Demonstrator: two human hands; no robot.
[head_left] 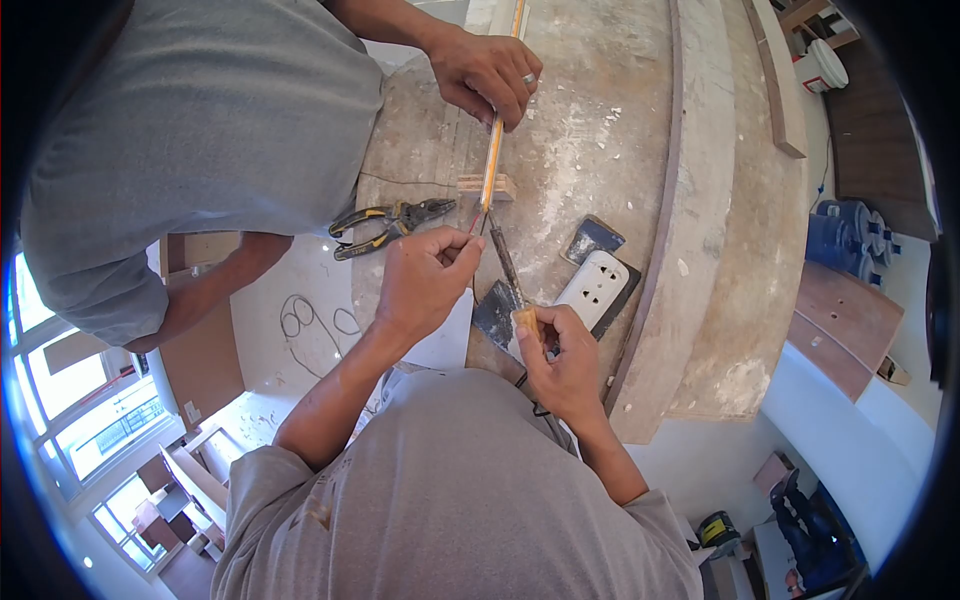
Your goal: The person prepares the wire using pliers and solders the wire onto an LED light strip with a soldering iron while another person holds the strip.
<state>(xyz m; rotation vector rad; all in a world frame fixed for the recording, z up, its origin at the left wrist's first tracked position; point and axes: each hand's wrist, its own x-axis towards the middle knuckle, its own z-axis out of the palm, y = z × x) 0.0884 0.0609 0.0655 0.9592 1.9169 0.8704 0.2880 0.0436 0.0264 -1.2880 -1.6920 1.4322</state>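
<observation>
My right hand is wrapped around the wooden handle of a soldering iron, whose tip points up to the near end of a narrow LED strip. Thumb and forefinger of my left hand pinch a thin wire at that same end. Whether the iron touches the joint I cannot tell. Under the strip lies a small wood block. A co-worker's hand presses on the strip farther up. Just left of my left hand rest black-and-yellow pliers.
A white power outlet strip sits right of the iron, with a dark blue scraper-like piece above it. A dark flat plate lies beneath the iron. Long boards line the worktable's right side. The co-worker's body stands at left.
</observation>
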